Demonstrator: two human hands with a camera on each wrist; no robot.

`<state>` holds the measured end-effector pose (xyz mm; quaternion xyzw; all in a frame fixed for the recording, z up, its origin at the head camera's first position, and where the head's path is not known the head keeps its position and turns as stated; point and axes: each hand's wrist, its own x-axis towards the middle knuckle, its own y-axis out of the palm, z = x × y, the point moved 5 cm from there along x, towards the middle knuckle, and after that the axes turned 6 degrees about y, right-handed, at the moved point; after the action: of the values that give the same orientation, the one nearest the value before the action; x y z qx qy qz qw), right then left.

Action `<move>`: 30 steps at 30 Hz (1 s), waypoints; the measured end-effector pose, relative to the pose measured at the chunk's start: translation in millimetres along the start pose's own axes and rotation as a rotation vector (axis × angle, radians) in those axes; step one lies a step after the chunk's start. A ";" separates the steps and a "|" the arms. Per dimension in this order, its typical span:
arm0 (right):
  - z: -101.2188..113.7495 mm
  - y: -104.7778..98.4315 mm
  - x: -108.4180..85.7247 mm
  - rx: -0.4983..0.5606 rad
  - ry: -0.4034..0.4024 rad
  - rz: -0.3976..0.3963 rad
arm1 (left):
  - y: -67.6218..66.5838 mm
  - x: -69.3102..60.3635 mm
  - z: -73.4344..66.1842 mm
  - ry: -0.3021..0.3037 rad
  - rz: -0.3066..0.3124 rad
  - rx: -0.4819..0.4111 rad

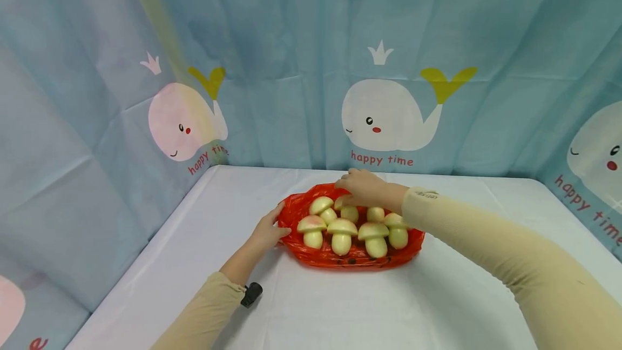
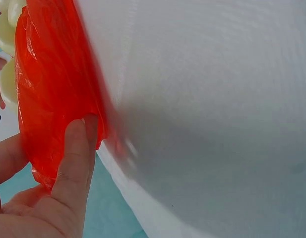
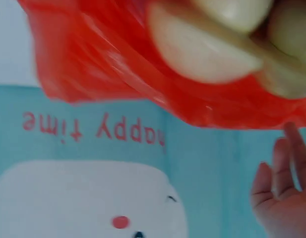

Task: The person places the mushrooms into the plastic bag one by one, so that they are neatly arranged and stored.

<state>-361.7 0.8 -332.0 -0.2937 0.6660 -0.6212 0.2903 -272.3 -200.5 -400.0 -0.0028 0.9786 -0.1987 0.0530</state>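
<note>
A red plastic bag lies on the table with its mouth spread wide. Several pale, mushroom-shaped pieces with yellowish, pink-tinged caps sit inside it. At the bag's left end, my left hand grips the edge, thumb over the rim and fingers outside; the left wrist view shows these fingers against the red plastic. My right hand is over the far rim, covering part of a piece at the back. In the right wrist view, its fingers are spread and fairly straight beside the rim; contact is unclear.
A white cloth covers the table. Behind and to the left hangs a blue curtain printed with whales. A small black object is at my left wrist.
</note>
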 end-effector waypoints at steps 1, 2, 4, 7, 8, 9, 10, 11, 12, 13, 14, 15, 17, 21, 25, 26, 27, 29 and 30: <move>4.9 -1.2 3.4 0.010 -0.038 0.006 | -0.6 -0.1 0.2 -0.003 0.000 -0.002; 10.2 -1.4 7.1 0.014 -0.073 0.014 | -1.1 -0.3 0.2 -0.004 0.000 -0.004; 19.7 2.5 15.8 0.008 -0.117 0.064 | -1.5 -1.0 0.5 -0.005 0.001 -0.009; 28.8 11.7 27.3 -0.017 -0.136 0.162 | -0.6 -1.7 0.6 -0.001 0.004 -0.012; 30.6 14.2 30.3 -0.021 -0.136 0.186 | -0.1 -1.8 0.5 0.002 0.006 -0.011; 31.7 16.5 33.1 -0.028 -0.130 0.210 | 0.7 -1.9 0.4 0.004 0.008 -0.013; 32.7 18.0 35.6 -0.031 -0.121 0.223 | 1.4 -1.9 0.3 0.006 0.010 -0.012; 33.3 19.4 38.1 -0.037 -0.111 0.232 | 2.1 -2.1 0.1 0.007 0.011 -0.013; 33.8 20.1 40.3 -0.038 -0.103 0.232 | 2.7 -2.0 0.0 0.010 0.012 -0.012; 34.1 20.5 42.5 -0.044 -0.090 0.229 | 3.3 -1.8 0.2 0.011 0.012 -0.013; 34.7 20.1 44.3 -0.047 -0.078 0.219 | 3.8 -1.8 -0.2 0.015 0.013 -0.015; 34.7 19.7 46.2 -0.055 -0.062 0.209 | 4.2 -1.5 -0.3 0.016 0.012 -0.019; 34.9 18.8 49.2 -0.073 -0.031 0.179 | 4.7 -1.1 -1.3 0.019 0.011 -0.026; 35.4 18.8 53.5 -0.118 0.034 0.131 | 4.4 -0.1 -2.3 0.022 0.008 -0.027; 38.3 19.3 56.5 -0.135 0.092 0.104 | 2.4 -0.2 -2.1 0.022 0.004 -0.021; 39.3 18.8 56.8 -0.132 0.104 0.102 | 1.8 -0.4 -2.1 0.023 0.003 -0.022; 40.1 18.3 56.9 -0.130 0.115 0.104 | 1.3 -0.4 -1.6 0.022 0.002 -0.024; 40.1 17.0 55.4 -0.114 0.137 0.118 | 1.2 -0.6 -1.6 0.023 0.004 -0.027; 39.5 16.5 54.2 -0.107 0.142 0.125 | 1.1 -0.5 -1.5 0.022 0.001 -0.028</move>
<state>-368.3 -65.0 -352.0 -0.2218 0.7342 -0.5846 0.2644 -272.0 -199.0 -399.0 -0.0007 0.9819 -0.1847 0.0422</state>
